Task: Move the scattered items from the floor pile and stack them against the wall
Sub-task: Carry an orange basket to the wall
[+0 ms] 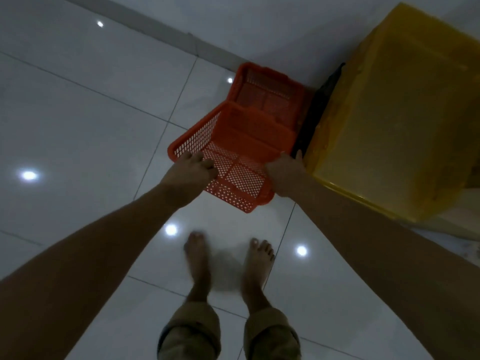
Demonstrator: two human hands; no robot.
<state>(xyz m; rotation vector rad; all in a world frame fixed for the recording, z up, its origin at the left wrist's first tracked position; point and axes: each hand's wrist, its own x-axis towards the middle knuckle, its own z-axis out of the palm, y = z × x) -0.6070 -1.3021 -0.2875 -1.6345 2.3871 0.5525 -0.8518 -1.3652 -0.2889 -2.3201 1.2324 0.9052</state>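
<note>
1. Barefoot on glossy tile, a person carries an orange perforated basket [233, 162] at mid-frame, the left hand [191, 167] curled over its left rim with fingers hooked into the mesh, the right hand [284, 172] wrapped round the rim on the opposite side.

2. Held tilted, the far end of the basket overlaps a second orange basket [270, 92] lying just above centre, close to the wall [259, 24] and its grey skirting [155, 29]; whether the two already touch cannot be told.

3. Just right of the right hand sits a large yellow plastic crate [394, 113] filling the upper right of the frame, with a dark object [319, 107] wedged in the gap between crate and baskets; what that object is cannot be made out.

4. Likely trouble: the right knuckles are almost against the crate's corner, so lowering the basket straight down could pinch or scrape the hand, or jam the rim against the crate.

5. Nesting could also fail; the carried basket looks skewed to the one below, and a rim catching on mesh would leave it perched crooked and prone to slide off.

6. Underfoot, the polished floor [78, 126] in the left half of the frame mirrors ceiling lights, and the bare feet [259, 268] at lower centre are blurred, so a slip while leaning forward seems a fair risk.
</note>
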